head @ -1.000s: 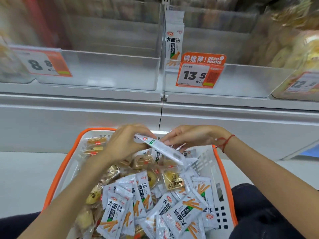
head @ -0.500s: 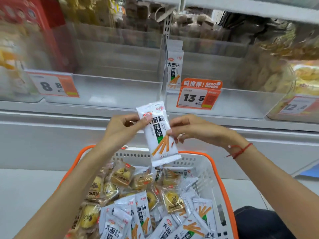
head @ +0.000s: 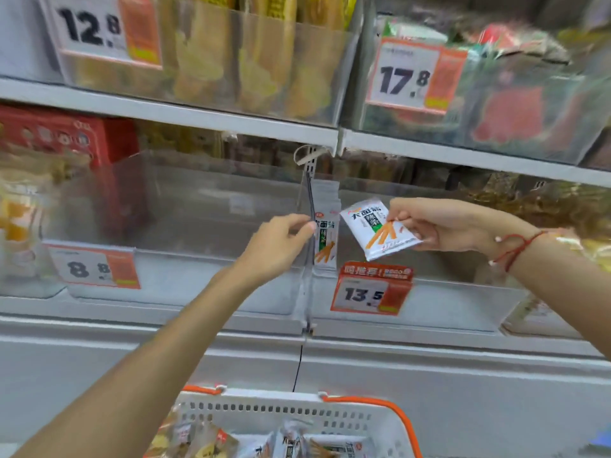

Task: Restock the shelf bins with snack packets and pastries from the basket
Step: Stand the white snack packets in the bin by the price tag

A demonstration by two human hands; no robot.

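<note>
My right hand (head: 446, 226) pinches a white snack packet (head: 373, 229) with orange sticks printed on it, tilted above the clear bin (head: 456, 302) tagged 13.5. More of the same packets (head: 325, 241) stand upright at that bin's left end. My left hand (head: 281, 242) reaches up to them, its fingertips at the dark divider edge beside the front packet; whether it pinches anything is unclear. The orange-rimmed white basket (head: 264, 408) sits below, with packets and wrapped pastries (head: 205, 441) inside, mostly cut off by the frame.
A clear bin (head: 205, 285) tagged 8.8 lies left of the divider. Red boxes (head: 66, 137) stand behind it. The shelf above carries bins tagged 12.8 (head: 231, 61) and 17.8 (head: 496, 94), full of goods. A grey shelf base (head: 429, 368) runs below the bins.
Both hands rose from the basket to the shelf. The packet passed from both hands into the right hand alone. The left hand moved to the packets standing in the bin.
</note>
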